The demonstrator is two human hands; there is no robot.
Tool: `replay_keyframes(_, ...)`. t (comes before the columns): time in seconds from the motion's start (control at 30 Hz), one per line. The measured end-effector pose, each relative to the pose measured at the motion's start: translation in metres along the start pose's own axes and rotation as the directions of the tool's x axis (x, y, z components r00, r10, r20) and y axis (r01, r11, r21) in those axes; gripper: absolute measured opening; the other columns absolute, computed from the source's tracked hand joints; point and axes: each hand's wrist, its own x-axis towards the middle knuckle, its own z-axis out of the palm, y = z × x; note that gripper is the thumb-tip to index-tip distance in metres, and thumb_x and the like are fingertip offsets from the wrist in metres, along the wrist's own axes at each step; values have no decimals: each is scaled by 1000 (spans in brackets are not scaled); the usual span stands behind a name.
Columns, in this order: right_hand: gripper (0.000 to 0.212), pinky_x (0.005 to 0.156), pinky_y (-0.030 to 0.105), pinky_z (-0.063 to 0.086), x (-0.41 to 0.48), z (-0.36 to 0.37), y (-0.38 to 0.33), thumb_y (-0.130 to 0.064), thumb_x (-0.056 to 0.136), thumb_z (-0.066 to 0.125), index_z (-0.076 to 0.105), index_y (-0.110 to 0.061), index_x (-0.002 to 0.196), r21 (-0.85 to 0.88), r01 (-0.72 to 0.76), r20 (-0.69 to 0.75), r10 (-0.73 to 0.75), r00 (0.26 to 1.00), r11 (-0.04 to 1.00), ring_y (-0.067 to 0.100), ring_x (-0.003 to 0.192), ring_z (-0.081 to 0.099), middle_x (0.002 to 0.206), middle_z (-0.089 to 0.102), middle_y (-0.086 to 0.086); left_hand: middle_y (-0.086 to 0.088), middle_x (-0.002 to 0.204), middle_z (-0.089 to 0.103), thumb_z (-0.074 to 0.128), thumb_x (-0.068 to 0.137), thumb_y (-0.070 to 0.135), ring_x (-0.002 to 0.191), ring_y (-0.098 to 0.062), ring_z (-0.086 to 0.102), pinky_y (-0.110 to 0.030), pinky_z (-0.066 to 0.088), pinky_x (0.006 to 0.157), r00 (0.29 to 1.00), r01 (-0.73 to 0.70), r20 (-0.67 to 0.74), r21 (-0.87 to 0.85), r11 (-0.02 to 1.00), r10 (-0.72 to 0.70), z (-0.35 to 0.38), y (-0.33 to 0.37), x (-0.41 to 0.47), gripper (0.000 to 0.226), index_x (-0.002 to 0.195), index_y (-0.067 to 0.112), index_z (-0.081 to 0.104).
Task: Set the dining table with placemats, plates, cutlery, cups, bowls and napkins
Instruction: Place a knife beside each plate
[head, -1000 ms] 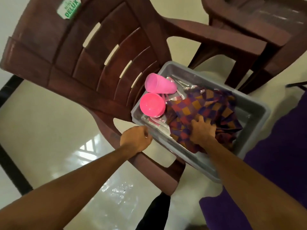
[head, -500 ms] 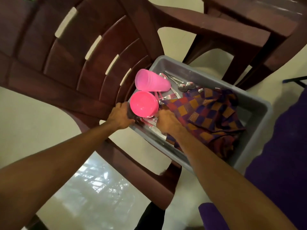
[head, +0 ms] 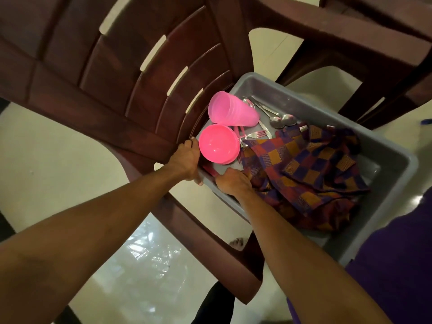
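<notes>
A grey plastic tub (head: 388,160) sits on the seat of a brown chair. Inside it are stacked pink cups (head: 231,109) lying on their side, stacked pink bowls (head: 218,143), metal spoons (head: 279,119), forks (head: 256,134) and a checked purple-orange cloth (head: 304,167). My left hand (head: 185,160) grips the tub's near left corner from outside. My right hand (head: 232,182) is inside the tub at the near wall, fingers curled at the cloth's edge beside a red item; what it holds is hidden.
The brown plastic chair (head: 140,73) has its slatted back to the left and an armrest (head: 210,232) below the tub. A second brown chair (head: 378,31) stands behind. A purple cloth surface (head: 402,265) lies at the right. The floor is glossy tile.
My right hand left the top of the cloth and went to the tub's near left wall. My left hand slid along the rim to the corner by the bowls.
</notes>
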Motion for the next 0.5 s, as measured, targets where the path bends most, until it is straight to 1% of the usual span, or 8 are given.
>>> replay_keyframes(0.03,46,87,38,47,0,2,-1,-47,97,45,64,-10,117,-20,11,28,-11,1000,1000,34,112,60,125,65,16,-19,152,25,97,51,42,140,-35,30,-44,38,112,1000,-5,-11,-2,1000,5,1,0,-1,148,154,-1,0)
replay_keyframes(0.07,51,88,38,46,-1,3,-2,-52,97,42,65,-10,116,-1,13,61,-13,998,1000,33,110,60,125,65,15,-19,152,26,97,52,42,139,-35,31,-43,38,112,1000,-8,-17,-4,1000,8,1,-1,-2,148,155,-1,0)
replay_keyframes(0.13,63,95,40,45,-2,-1,-2,-60,97,40,61,-9,128,60,2,126,-10,992,998,34,117,57,131,60,16,-18,152,27,97,51,43,139,-35,33,-43,38,112,1000,-12,-28,-7,1000,12,0,-1,-4,147,155,-1,2)
replay_keyframes(0.2,73,102,43,41,-3,-8,0,-64,97,38,51,-8,141,81,-2,211,-15,977,997,36,128,50,141,52,19,-17,152,27,97,51,43,139,-35,33,-44,38,112,1000,-12,-27,-12,1000,12,-1,-2,-5,147,155,0,2)
replay_keyframes(0.27,83,105,44,39,-3,-12,2,-71,93,41,42,-9,149,96,-15,279,-13,960,995,36,135,44,149,45,19,-17,153,27,97,51,42,140,-35,32,-45,37,113,1000,-13,-23,-19,1000,12,0,-1,-6,146,155,1,3)
replay_keyframes(0.33,97,108,45,39,-1,-10,4,-80,85,46,35,-11,153,93,-20,298,-9,955,995,36,138,42,154,41,18,-17,152,28,97,52,41,139,-35,32,-44,37,112,999,-8,-33,-21,1000,8,1,0,-6,145,155,1,3)
replay_keyframes(0.4,100,108,47,43,1,-3,6,-82,82,49,36,-11,152,64,25,247,-40,968,998,36,136,45,150,44,17,-16,151,29,96,55,38,138,-34,34,-42,38,111,999,-7,-49,-22,1000,6,2,-1,-5,142,155,1,3)
replay_keyframes(0.5,85,102,46,45,-6,14,7,-75,88,49,40,-13,145,12,124,35,-124,992,992,31,132,45,146,44,13,-16,150,31,96,56,36,136,-34,36,-41,38,110,997,-5,-71,-35,999,3,4,-2,-4,139,156,2,5)
